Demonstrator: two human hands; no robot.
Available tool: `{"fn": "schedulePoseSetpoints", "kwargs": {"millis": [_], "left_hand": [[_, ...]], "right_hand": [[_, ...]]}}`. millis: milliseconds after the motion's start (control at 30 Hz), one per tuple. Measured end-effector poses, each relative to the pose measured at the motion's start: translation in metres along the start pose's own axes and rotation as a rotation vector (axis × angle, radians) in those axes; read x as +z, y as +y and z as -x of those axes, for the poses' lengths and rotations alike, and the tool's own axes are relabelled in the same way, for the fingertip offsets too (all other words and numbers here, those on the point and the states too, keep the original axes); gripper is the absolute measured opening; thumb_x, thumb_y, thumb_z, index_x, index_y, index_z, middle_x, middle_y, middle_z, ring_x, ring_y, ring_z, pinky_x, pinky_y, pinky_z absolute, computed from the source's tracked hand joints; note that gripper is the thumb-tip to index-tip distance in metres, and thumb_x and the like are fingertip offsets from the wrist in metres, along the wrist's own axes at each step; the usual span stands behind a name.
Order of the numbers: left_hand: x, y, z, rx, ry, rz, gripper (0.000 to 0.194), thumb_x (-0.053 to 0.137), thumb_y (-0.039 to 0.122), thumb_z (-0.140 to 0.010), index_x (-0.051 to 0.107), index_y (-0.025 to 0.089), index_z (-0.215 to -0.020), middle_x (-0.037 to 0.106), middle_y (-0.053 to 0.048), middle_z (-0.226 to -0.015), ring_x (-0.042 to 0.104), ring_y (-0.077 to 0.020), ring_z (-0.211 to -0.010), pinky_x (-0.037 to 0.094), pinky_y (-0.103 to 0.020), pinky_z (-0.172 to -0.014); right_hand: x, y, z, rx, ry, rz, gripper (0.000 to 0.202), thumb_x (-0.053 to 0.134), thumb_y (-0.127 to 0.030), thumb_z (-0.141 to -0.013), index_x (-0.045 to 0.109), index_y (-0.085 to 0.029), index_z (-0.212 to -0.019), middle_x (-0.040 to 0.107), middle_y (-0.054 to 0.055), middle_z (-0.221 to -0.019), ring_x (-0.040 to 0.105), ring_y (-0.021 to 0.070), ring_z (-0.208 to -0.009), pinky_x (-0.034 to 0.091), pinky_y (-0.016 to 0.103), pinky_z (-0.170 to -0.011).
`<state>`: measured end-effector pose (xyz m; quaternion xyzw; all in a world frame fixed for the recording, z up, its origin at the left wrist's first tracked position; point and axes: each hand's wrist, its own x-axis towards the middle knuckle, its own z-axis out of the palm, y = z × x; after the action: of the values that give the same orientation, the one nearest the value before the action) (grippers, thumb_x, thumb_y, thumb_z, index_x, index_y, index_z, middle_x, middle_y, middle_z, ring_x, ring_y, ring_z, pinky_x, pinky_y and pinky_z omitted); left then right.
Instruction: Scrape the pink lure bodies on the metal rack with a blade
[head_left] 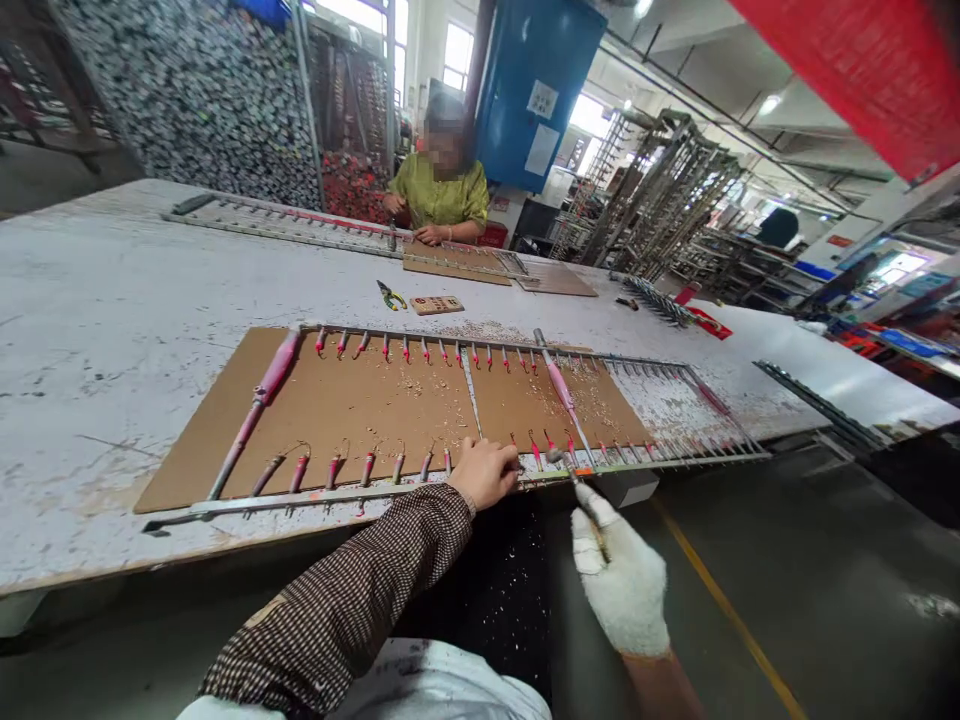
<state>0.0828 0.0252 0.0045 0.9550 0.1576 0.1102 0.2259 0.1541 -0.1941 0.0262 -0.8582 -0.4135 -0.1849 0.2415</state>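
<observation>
A long metal rack frame [390, 492] lies across the table, with small hooks on both rails and flaking pink paint on its crossbars [279, 365]. My bare left hand [486, 472] is at the near rail, fingers curled; what they pinch is hidden beneath them. In my right hand [619, 575], which wears a white glove, is a small hammer [595, 522]. The hammer's head is just over the near rail, beside pink-coated hooks [534, 448] to the right of my left hand. Pale paint chips lie scattered on the brown cardboard [360, 400] under the frame.
Beyond the frame lie yellow-handled pliers [391, 296] and a small marked block [437, 305]. Across the white table [90, 300], a person in a yellow-green top [442, 195] works at another rack [300, 222]. More hooked bars [817, 402] lie along the right side.
</observation>
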Motion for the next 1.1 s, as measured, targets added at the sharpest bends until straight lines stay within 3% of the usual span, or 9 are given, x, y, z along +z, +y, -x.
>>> {"fn": "schedulePoseSetpoints", "kwargs": {"millis": [100, 267, 433, 467, 633, 767, 833, 1000, 1100], "left_hand": [[0.000, 0.000, 0.000, -0.014, 0.006, 0.005, 0.007, 0.057, 0.030, -0.090, 0.059, 0.024, -0.091, 0.069, -0.001, -0.097, 0.057, -0.0223, -0.097, 0.029, -0.039, -0.086], [0.002, 0.000, -0.001, -0.030, 0.001, -0.009, 0.008, 0.056, 0.031, -0.090, 0.059, 0.024, -0.091, 0.070, -0.002, -0.095, 0.058, -0.0235, -0.097, 0.030, -0.039, -0.085], [0.002, 0.000, -0.001, -0.032, 0.018, -0.014, 0.009, 0.055, 0.032, -0.090, 0.059, 0.024, -0.091, 0.070, -0.002, -0.095, 0.058, -0.0230, -0.095, 0.030, -0.039, -0.085], [0.002, 0.000, -0.001, -0.036, 0.019, -0.013, 0.009, 0.055, 0.031, -0.090, 0.059, 0.024, -0.092, 0.070, -0.002, -0.095, 0.058, -0.0230, -0.095, 0.030, -0.039, -0.085], [0.003, 0.000, -0.002, -0.045, 0.011, -0.009, 0.009, 0.056, 0.032, -0.090, 0.059, 0.024, -0.091, 0.070, -0.002, -0.094, 0.058, -0.0235, -0.096, 0.031, -0.039, -0.086], [0.004, 0.000, -0.002, -0.040, 0.028, -0.015, 0.009, 0.054, 0.031, -0.091, 0.059, 0.024, -0.092, 0.069, -0.002, -0.094, 0.058, -0.0229, -0.096, 0.030, -0.039, -0.087], [0.004, 0.000, -0.002, -0.044, 0.032, -0.010, 0.009, 0.055, 0.031, -0.091, 0.059, 0.024, -0.092, 0.069, -0.002, -0.095, 0.058, -0.0228, -0.096, 0.030, -0.039, -0.087], [0.004, -0.001, -0.001, -0.040, 0.010, -0.015, 0.009, 0.055, 0.033, -0.091, 0.058, 0.024, -0.092, 0.069, -0.002, -0.094, 0.058, -0.0236, -0.096, 0.030, -0.039, -0.086], [0.004, -0.002, -0.001, -0.026, 0.023, -0.023, 0.009, 0.055, 0.033, -0.091, 0.058, 0.024, -0.092, 0.069, -0.002, -0.095, 0.057, -0.0235, -0.096, 0.030, -0.039, -0.086]], "right_hand": [[0.001, 0.005, 0.004, -0.055, 0.196, -0.002, 0.042, 0.050, -0.036, -0.097, 0.061, -0.023, -0.135, 0.075, 0.006, -0.095, 0.066, 0.0168, -0.070, 0.049, 0.027, -0.069], [0.007, 0.004, 0.007, -0.191, -0.113, 0.215, 0.037, 0.044, -0.030, -0.097, 0.068, -0.032, -0.125, 0.064, -0.002, -0.062, 0.058, 0.0147, -0.051, 0.040, 0.026, -0.053], [-0.004, 0.002, 0.006, -0.049, 0.297, 0.050, 0.040, 0.054, -0.035, -0.096, 0.062, -0.021, -0.133, 0.075, 0.006, -0.094, 0.068, 0.0185, -0.078, 0.049, 0.028, -0.076], [-0.003, 0.003, 0.006, -0.054, 0.309, 0.053, 0.040, 0.055, -0.034, -0.096, 0.062, -0.021, -0.133, 0.075, 0.006, -0.094, 0.068, 0.0184, -0.077, 0.049, 0.028, -0.075], [0.006, 0.005, 0.010, -0.129, -0.080, 0.176, 0.038, 0.040, -0.033, -0.099, 0.069, -0.030, -0.123, 0.066, -0.002, -0.063, 0.061, 0.0155, -0.053, 0.043, 0.026, -0.054], [-0.003, 0.004, 0.008, 0.015, 0.200, 0.089, 0.038, 0.050, -0.039, -0.098, 0.066, -0.023, -0.128, 0.075, 0.005, -0.092, 0.068, 0.0191, -0.074, 0.049, 0.029, -0.072], [-0.003, 0.004, 0.008, 0.017, 0.296, 0.094, 0.039, 0.053, -0.038, -0.096, 0.065, -0.020, -0.129, 0.075, 0.008, -0.095, 0.068, 0.0202, -0.077, 0.049, 0.030, -0.074], [0.009, 0.003, 0.010, -0.159, -0.089, 0.164, 0.037, 0.045, -0.029, -0.095, 0.070, -0.032, -0.122, 0.066, -0.001, -0.063, 0.059, 0.0152, -0.053, 0.042, 0.025, -0.056], [0.001, 0.002, 0.007, -0.046, 0.083, 0.043, 0.036, 0.049, -0.036, -0.097, 0.067, -0.027, -0.126, 0.073, 0.003, -0.083, 0.065, 0.0168, -0.070, 0.049, 0.027, -0.070]]}}
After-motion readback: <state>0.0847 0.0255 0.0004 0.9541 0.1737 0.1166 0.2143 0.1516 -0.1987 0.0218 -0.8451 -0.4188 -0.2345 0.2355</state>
